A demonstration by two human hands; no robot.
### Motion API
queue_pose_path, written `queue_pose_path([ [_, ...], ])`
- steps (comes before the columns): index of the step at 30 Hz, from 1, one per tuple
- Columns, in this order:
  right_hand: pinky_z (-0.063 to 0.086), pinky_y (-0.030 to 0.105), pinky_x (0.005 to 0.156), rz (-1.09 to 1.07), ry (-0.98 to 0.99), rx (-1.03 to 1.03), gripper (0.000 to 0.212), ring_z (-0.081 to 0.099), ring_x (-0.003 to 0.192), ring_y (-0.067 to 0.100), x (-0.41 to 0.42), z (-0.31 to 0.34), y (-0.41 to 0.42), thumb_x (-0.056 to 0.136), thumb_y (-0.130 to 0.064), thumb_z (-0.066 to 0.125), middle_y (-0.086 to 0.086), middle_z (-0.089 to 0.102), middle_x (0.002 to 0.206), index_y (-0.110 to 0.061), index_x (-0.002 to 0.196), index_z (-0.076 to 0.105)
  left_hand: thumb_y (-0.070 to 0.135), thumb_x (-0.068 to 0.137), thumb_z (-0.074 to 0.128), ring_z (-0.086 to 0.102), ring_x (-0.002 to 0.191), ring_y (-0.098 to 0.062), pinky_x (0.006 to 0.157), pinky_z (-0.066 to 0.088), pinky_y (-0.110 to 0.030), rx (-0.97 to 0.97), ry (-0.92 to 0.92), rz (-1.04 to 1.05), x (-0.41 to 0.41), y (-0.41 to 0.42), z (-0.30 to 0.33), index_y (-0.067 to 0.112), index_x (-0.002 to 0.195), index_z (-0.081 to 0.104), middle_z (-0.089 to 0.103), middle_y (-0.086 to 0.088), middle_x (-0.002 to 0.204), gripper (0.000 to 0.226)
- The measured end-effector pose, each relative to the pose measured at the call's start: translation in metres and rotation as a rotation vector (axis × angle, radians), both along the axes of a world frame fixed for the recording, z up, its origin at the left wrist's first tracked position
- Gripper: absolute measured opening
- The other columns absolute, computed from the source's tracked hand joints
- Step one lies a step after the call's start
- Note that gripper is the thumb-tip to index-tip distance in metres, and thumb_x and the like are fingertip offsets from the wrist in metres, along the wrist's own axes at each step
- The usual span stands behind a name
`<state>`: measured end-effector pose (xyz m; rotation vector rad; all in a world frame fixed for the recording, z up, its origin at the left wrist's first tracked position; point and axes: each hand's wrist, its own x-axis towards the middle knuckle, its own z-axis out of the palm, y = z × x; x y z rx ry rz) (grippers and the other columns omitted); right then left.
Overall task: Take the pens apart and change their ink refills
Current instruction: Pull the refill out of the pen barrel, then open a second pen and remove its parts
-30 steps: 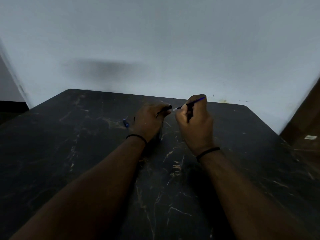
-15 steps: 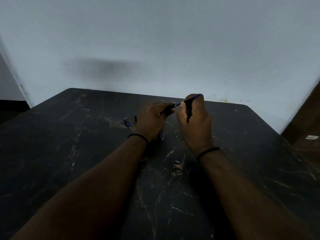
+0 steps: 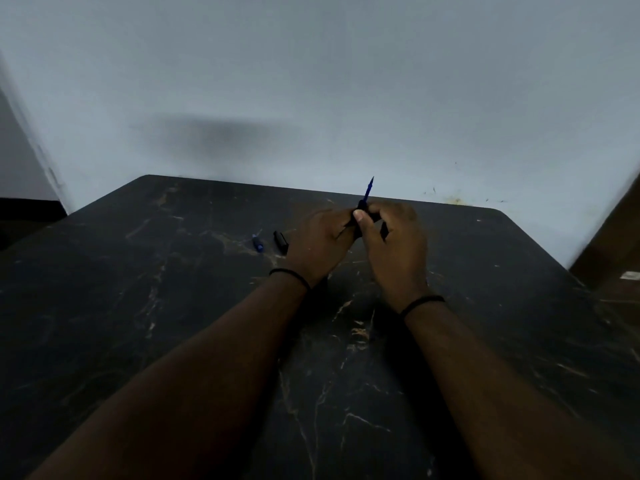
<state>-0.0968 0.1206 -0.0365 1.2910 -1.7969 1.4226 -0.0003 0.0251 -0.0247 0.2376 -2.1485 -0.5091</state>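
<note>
My left hand [image 3: 320, 242] and my right hand [image 3: 398, 251] meet above the far middle of the black marble table [image 3: 173, 306]. Between their fingertips they pinch a dark pen barrel [image 3: 363, 211]. A thin blue ink refill [image 3: 368, 189] sticks up out of the barrel, tip pointing up and slightly right. Another dark pen part [image 3: 383, 230] shows under my right hand's fingers. On the table left of my left hand lie a black pen cap [image 3: 280, 241] and a small blue pen piece [image 3: 257, 242].
The table's far edge meets a pale wall [image 3: 311, 81]. A brown surface with a small white object [image 3: 628, 275] stands at the right beyond the table's rounded corner. Both wrists wear thin black bands.
The refill has swung from lying nearly level, pointing right, to standing nearly upright. My hands have closed together around the barrel, and the refill sits deeper in it.
</note>
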Motion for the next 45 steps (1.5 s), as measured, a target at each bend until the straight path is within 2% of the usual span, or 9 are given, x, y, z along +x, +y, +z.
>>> queue_pose_path([
  [5,0.036,0.005,0.054,0.02,-0.158,-0.111,0.013,0.053,0.062,-0.005,0.011,0.006,0.009,0.099,-0.038,0.053,-0.016,0.053,0.067,-0.028,0.091,0.053,0.064,0.077,0.06,0.056,0.083,0.003,0.073,0.048,-0.016,0.115,0.074,0.145,0.007,-0.02,-0.006,0.023,0.101,0.072,0.067,0.007,0.093,0.049],
  [8,0.039,0.008,0.051,0.033,-0.196,-0.086,0.013,0.055,0.059,-0.004,0.013,0.005,0.013,0.099,-0.037,0.053,-0.013,0.053,0.064,-0.03,0.091,0.047,0.052,0.087,0.06,0.062,0.087,-0.023,0.075,0.053,-0.037,0.221,0.11,0.452,0.02,-0.041,-0.006,0.016,0.087,0.069,0.065,-0.008,0.094,0.037],
  [14,0.043,0.021,0.05,0.022,-0.161,0.002,0.016,0.056,0.064,0.007,0.015,0.0,0.012,0.098,-0.045,0.051,-0.009,0.056,0.067,-0.029,0.093,0.048,0.043,0.094,0.055,0.054,0.12,-0.037,0.098,0.046,-0.048,0.432,-0.297,0.974,0.051,-0.069,-0.007,0.001,0.132,0.047,0.053,-0.021,0.133,0.058],
  [17,0.044,0.024,0.05,0.028,-0.134,0.022,0.02,0.057,0.067,0.013,0.016,0.0,0.011,0.096,-0.051,0.048,-0.004,0.058,0.067,-0.031,0.093,0.047,0.049,0.086,0.058,0.059,0.114,-0.04,0.093,0.051,-0.049,0.459,-0.467,1.012,0.054,-0.072,-0.008,0.003,0.123,0.058,0.06,-0.021,0.126,0.059],
  [22,0.052,0.032,0.052,0.047,-0.144,0.099,0.016,0.06,0.062,0.013,0.023,0.003,0.014,0.099,-0.043,0.052,-0.002,0.06,0.069,-0.029,0.094,0.048,0.032,0.099,0.044,0.055,0.121,-0.043,0.101,0.046,-0.05,0.624,-0.569,0.643,0.047,-0.082,-0.019,-0.004,0.128,0.057,0.057,-0.026,0.131,0.048],
  [25,0.054,0.041,0.06,0.065,-0.172,0.121,0.02,0.06,0.066,0.019,0.028,0.009,0.017,0.099,-0.035,0.057,0.002,0.062,0.074,-0.015,0.096,0.054,0.025,0.101,0.04,0.056,0.119,-0.039,0.101,0.046,-0.047,0.608,-0.476,0.707,0.049,-0.082,-0.019,0.001,0.125,0.06,0.058,-0.023,0.13,0.04],
  [32,0.055,0.043,0.072,0.07,-0.166,0.228,0.019,0.064,0.079,0.018,0.035,0.015,0.023,0.101,-0.034,0.054,0.002,0.067,0.089,-0.016,0.104,0.057,0.03,0.103,0.044,0.058,0.066,-0.012,0.064,0.044,-0.029,0.532,0.188,0.421,0.031,-0.056,-0.005,0.006,0.081,0.066,0.065,-0.006,0.078,0.04],
  [37,0.053,0.038,0.075,0.037,-0.096,0.29,0.016,0.06,0.086,0.017,0.033,0.012,0.02,0.097,-0.036,0.059,-0.001,0.066,0.093,-0.024,0.104,0.067,0.023,0.1,0.054,0.042,0.038,-0.002,0.036,0.033,-0.018,0.937,0.372,0.1,0.022,-0.049,-0.006,0.008,0.081,0.07,0.067,-0.004,0.067,0.028],
  [45,0.053,0.038,0.081,0.045,-0.087,0.328,0.013,0.06,0.093,0.017,0.031,0.01,0.02,0.093,-0.032,0.062,-0.003,0.067,0.096,-0.025,0.1,0.071,0.019,0.098,0.055,0.04,0.046,-0.005,0.041,0.03,-0.019,1.22,0.377,-0.237,0.029,-0.053,-0.004,0.003,0.095,0.066,0.064,0.007,0.057,0.02],
])
